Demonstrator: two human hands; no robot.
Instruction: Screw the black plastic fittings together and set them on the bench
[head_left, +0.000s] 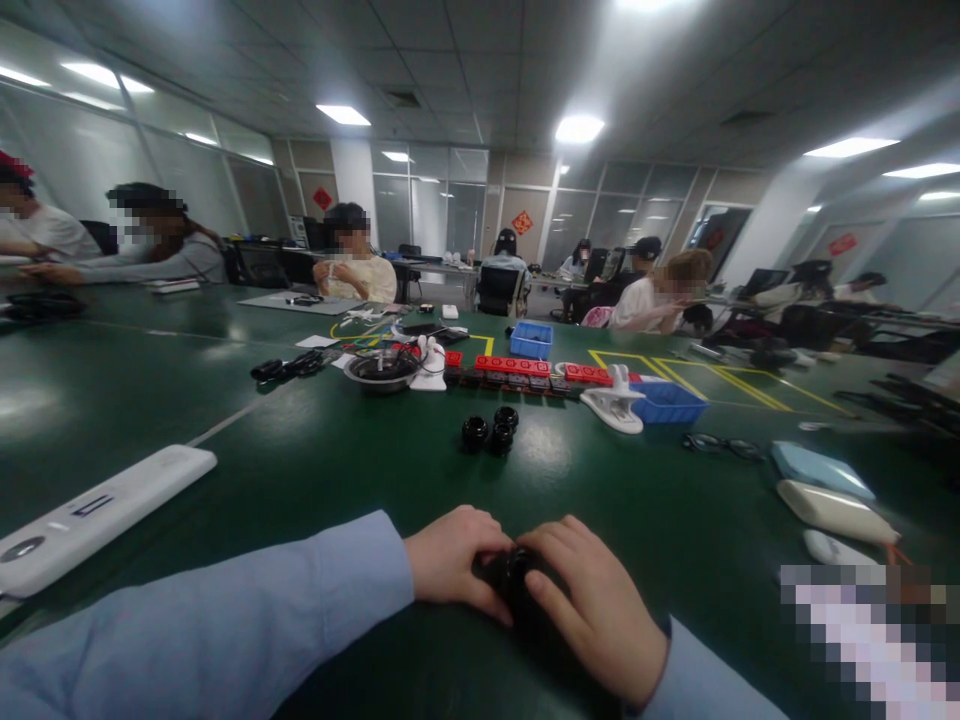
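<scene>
Currently, both hands are working on one black piece (516, 566) at the near middle of the table (352, 470). The left hand (459, 555) is curling thumb and fingers around its left side, while the right hand (596, 610) is wrapping its right, so the grip is holding it from both sides, partly closed. Work on this piece is apparently under way, not finished. Three black knobs (502, 437) are clustering just beyond, untouched; whether they are done or waiting, I cannot tell. Farther off, a round dish (361, 384) is holding something dark, too blurred to name. The far bin (531, 344) and right bin (667, 404) are hiding their contents.
</scene>
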